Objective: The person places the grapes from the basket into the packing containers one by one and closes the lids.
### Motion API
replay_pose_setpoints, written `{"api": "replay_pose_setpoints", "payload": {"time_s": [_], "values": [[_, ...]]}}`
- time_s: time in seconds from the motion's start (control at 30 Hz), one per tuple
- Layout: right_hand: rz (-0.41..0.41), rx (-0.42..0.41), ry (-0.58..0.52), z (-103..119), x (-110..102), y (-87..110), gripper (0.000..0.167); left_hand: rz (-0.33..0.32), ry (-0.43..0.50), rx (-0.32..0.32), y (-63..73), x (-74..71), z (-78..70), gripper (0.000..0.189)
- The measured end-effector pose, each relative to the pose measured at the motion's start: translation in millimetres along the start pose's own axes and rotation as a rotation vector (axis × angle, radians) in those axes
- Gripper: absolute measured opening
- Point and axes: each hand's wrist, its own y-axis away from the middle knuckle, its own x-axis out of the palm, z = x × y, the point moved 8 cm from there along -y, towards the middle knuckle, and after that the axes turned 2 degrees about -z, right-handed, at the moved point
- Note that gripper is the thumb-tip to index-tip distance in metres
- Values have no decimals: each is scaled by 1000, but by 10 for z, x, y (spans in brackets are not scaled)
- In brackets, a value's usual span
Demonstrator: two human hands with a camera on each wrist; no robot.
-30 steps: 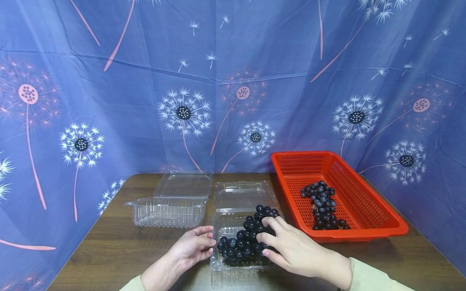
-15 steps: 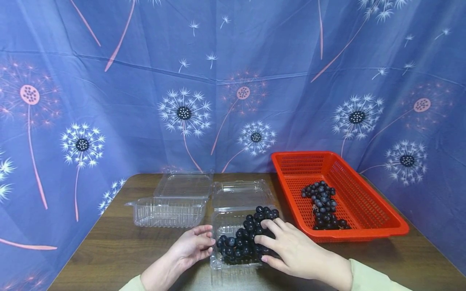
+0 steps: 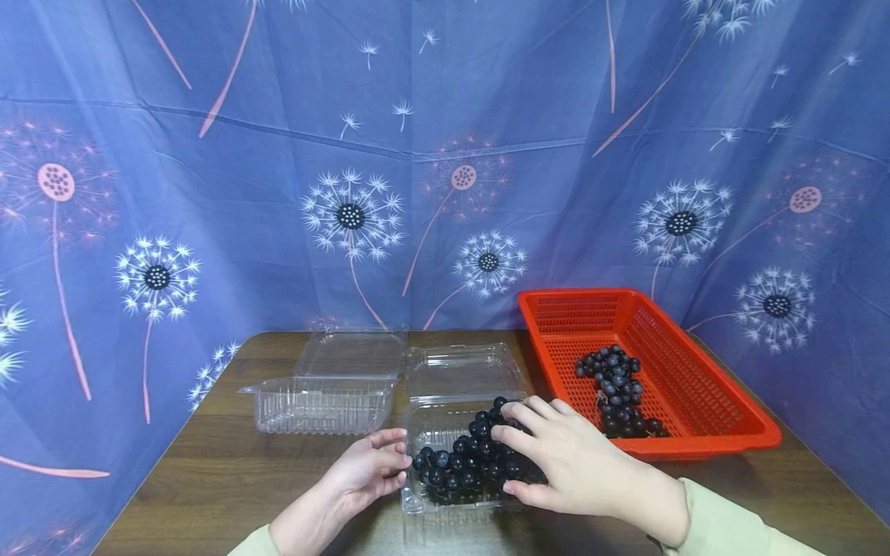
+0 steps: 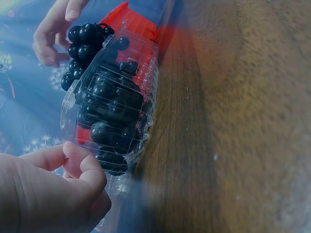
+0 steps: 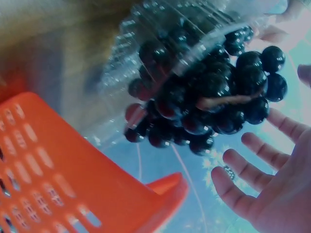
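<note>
A bunch of dark grapes point(image 3: 469, 463) lies in a clear plastic clamshell container point(image 3: 412, 502) in front of me, its lid folded back behind it. Part of the bunch rises above the rim at the right, where the right wrist view shows a brown stem point(image 5: 228, 101) among the grapes. My left hand point(image 3: 368, 472) pinches the container's left edge between thumb and index finger, as the left wrist view shows. Over the right end of the bunch is my right hand point(image 3: 573, 459), fingers spread; in the right wrist view its fingertips point(image 5: 221, 177) are beside the grapes.
A red slotted plastic basket point(image 3: 695, 446) stands at the right, holding another bunch of grapes point(image 3: 615, 386). At the back left sits a second clear clamshell point(image 3: 320, 408) with its lid raised behind it. A blue dandelion-print cloth point(image 3: 417, 255) hangs behind the wooden table point(image 3: 202, 494).
My right hand has shifted slightly right and up, its fingers drawing off the bunch. The container first slid a little left. My left hand has barely moved.
</note>
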Motion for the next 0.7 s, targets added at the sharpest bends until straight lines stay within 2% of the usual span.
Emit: {"api": "replay_pose_setpoints", "payload": {"time_s": [0.1, 0.27, 0.7], "values": [[15, -28, -3, 34, -9, -76, 54, 2, 0, 2, -5, 3, 0, 40], [85, -73, -6, 147, 62, -195, 59, 2, 2, 1, -16, 2, 7, 41], [201, -181, 35, 403, 377, -529, 64, 10, -2, -2, -29, 4, 13, 38]]}}
